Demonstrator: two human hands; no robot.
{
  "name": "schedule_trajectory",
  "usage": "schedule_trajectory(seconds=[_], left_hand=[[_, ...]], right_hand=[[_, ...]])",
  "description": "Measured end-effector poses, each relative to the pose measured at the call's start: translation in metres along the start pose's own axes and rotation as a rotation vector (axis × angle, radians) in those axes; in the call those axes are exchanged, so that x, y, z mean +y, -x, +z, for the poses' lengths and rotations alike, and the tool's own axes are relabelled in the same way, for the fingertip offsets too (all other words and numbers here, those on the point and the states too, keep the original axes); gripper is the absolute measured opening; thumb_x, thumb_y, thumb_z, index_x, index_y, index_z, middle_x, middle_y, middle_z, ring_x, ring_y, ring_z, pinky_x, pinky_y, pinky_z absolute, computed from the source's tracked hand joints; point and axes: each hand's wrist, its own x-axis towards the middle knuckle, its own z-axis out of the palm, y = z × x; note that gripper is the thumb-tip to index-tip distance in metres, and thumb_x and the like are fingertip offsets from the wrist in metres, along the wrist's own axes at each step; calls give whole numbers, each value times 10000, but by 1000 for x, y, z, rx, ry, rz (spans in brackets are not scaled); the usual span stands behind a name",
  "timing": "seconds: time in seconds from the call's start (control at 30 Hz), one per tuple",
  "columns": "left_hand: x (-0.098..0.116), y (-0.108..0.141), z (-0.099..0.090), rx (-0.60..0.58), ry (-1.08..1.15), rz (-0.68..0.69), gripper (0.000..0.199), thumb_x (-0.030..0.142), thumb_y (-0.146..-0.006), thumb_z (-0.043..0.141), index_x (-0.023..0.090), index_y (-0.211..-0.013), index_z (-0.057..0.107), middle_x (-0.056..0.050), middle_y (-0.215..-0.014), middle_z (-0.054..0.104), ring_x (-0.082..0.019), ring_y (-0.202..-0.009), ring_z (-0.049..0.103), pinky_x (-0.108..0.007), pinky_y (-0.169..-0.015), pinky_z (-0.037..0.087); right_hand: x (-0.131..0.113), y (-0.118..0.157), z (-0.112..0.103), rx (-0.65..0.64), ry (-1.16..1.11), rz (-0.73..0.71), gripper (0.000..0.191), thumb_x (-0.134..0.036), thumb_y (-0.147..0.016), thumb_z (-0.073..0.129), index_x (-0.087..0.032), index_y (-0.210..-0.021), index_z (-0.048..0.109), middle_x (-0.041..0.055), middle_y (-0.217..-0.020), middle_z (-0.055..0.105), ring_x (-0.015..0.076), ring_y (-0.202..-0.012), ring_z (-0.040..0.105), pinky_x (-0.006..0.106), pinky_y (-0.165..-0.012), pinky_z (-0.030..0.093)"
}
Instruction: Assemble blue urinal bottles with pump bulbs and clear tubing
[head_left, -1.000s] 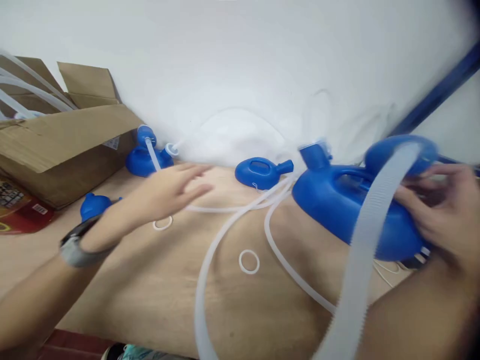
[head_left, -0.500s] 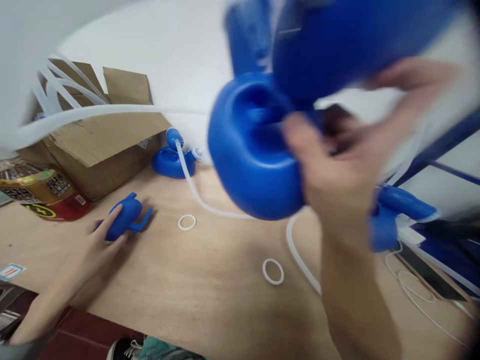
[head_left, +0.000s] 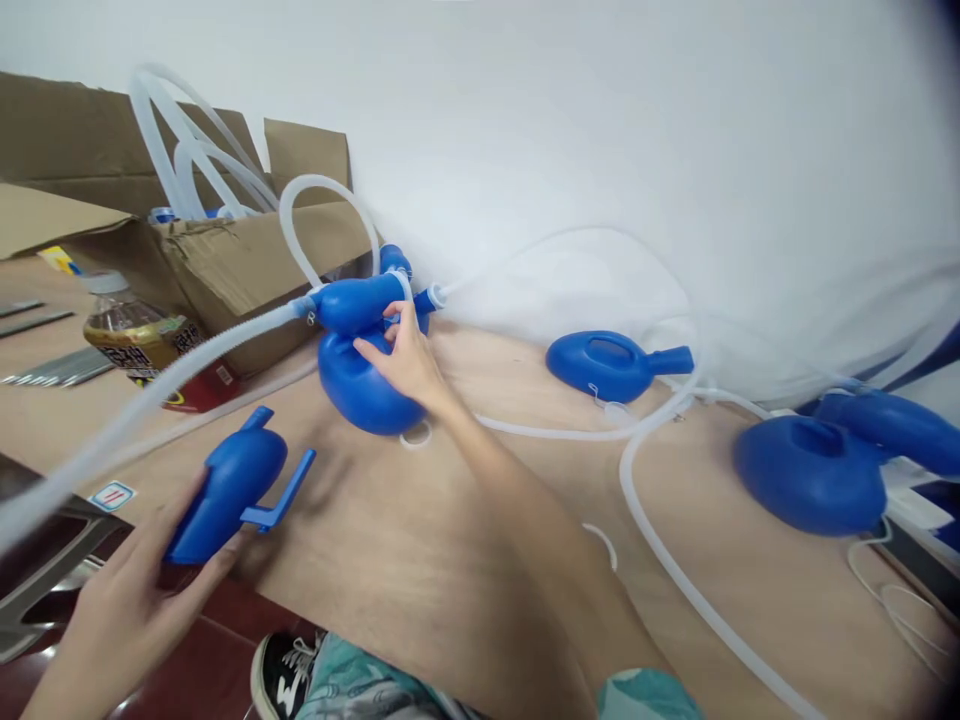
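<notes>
Our R hand (head_left: 409, 360) grips the blue jug (head_left: 367, 395) up top; the jug's on the table (head_left: 420, 550), L of centre, near the R end of the cardboard box (head_left: 255, 285). From the blue funnel (head_left: 360, 303) atop it, a white hose (head_left: 202, 362) runs to the near L. Our L hand (head_left: 131, 610) is closed round the lower end of a small blue cup (head_left: 240, 480) w/ bent arm, at the table's near L edge. A drink bottle (head_left: 142, 345) stands by the box. 2nd jug (head_left: 600, 368) lies far, R of centre; 3rd jug (head_left: 802, 485) sits at R.
</notes>
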Motion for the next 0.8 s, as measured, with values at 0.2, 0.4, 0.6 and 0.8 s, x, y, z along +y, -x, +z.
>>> schedule_trajectory(seconds=[0.2, 0.4, 0.6, 0.8], left_hand=[[4, -3, 14, -93, 27, 106, 824, 578, -923, 654, 616, -1633, 238, 53, -1291, 772, -335, -887, 814, -451, -774, 689], [37, -9, 26, -103, 104, 62, 761, 646, -933, 589, 499, -1627, 312, -40, -1268, 758, -344, -830, 789, -449, -669, 658], [83, -13, 34, -111, 228, -128, 748, 705, -905, 594, 314, -1529, 461, -66, -1226, 731, -269, -627, 705, -471, -658, 640], [85, -25, 50, -123, 294, -159, 892, 733, -863, 630, 215, -1549, 393, -150, -1281, 672, -334, -781, 757, -490, -644, 654]], right_hand=[[6, -10, 40, 3, 67, 222, 505, -513, -955, 696, -254, -1291, 421, 61, -1069, 703, 323, -1083, 705, 482, -967, 542], [7, -8, 49, -30, 140, 233, 510, -559, -963, 700, -239, -1290, 475, 127, -1256, 728, 392, -1283, 617, 610, -1091, 453], [23, 10, 23, -79, 97, 141, 518, -605, -940, 723, -233, -1271, 583, 76, -1221, 735, 319, -1219, 638, 524, -1127, 454], [22, 47, -17, -192, -7, 71, 622, -533, -964, 721, -232, -1475, 536, 133, -1545, 537, 296, -1494, 464, 495, -1263, 369]])
